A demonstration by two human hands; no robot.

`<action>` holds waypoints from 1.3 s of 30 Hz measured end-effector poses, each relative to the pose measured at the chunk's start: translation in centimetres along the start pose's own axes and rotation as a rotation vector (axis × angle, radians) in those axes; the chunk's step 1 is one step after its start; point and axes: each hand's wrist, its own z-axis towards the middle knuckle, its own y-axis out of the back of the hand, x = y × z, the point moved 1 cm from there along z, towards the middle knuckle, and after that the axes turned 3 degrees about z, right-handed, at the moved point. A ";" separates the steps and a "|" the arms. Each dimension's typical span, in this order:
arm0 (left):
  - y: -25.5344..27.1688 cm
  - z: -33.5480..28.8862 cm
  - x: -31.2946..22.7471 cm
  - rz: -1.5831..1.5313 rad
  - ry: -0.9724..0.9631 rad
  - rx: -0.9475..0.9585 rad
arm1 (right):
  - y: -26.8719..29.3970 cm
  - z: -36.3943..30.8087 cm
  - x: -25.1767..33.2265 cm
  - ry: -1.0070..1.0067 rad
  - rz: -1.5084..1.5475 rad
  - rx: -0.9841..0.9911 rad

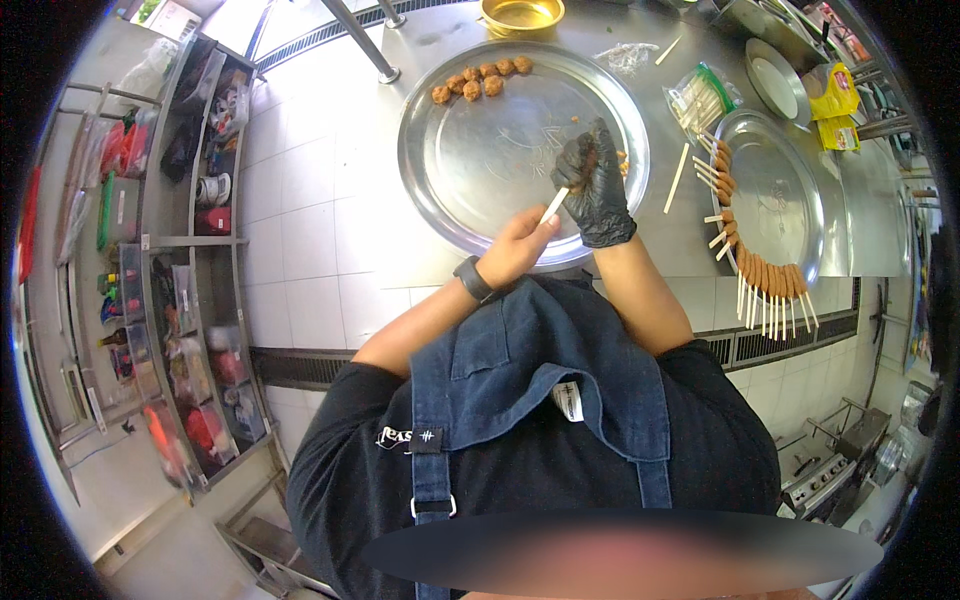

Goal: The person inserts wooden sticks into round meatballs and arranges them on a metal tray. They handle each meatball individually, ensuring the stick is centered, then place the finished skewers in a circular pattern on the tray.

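Observation:
My bare left hand (pixel 520 243), with a dark watch at the wrist, pinches the lower end of a flat wooden stick (pixel 556 204). My right hand (pixel 600 195), in a black glove, is closed around the stick's upper end. Brown minced meat (pixel 591 160) shows between its fingers, mostly hidden. Both hands are over the near right part of a large round steel tray (pixel 465 185). Several brown meatballs (pixel 472 90) sit along its far left edge. Small orange bits (pixel 623 163) lie by the tray's right side, partly behind the glove.
On the right, another steel tray (pixel 795 170) carries several skewered meat sticks (pixel 765 275), handles overhanging its edge. Between the trays lie a bag of wooden sticks (pixel 702 98) and a loose stick (pixel 676 179). A golden bowl (pixel 522 14) stands behind. Metal shelves (pixel 195 240) line the left.

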 end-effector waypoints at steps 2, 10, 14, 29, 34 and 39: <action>0.0 0.0 0.0 0.132 -0.094 -0.055 | 0.4 0.3 -0.2 0.045 0.017 -0.377; 0.3 -0.3 0.7 0.250 -0.063 0.012 | 1.5 0.1 0.0 0.054 0.011 -0.236; -0.1 -0.3 0.6 0.083 -0.053 0.075 | 1.9 0.2 -0.4 -0.033 0.291 0.459; 1.1 -0.3 -0.7 -0.014 0.023 0.247 | 0.1 -1.0 0.1 0.054 0.159 -0.134; 1.8 -0.2 -0.4 0.389 -0.133 -0.022 | 0.1 -1.4 -0.8 0.253 -0.143 -0.167; 2.7 -0.8 0.7 0.405 -0.155 -0.024 | 0.3 -1.3 -2.6 0.241 -0.020 -0.295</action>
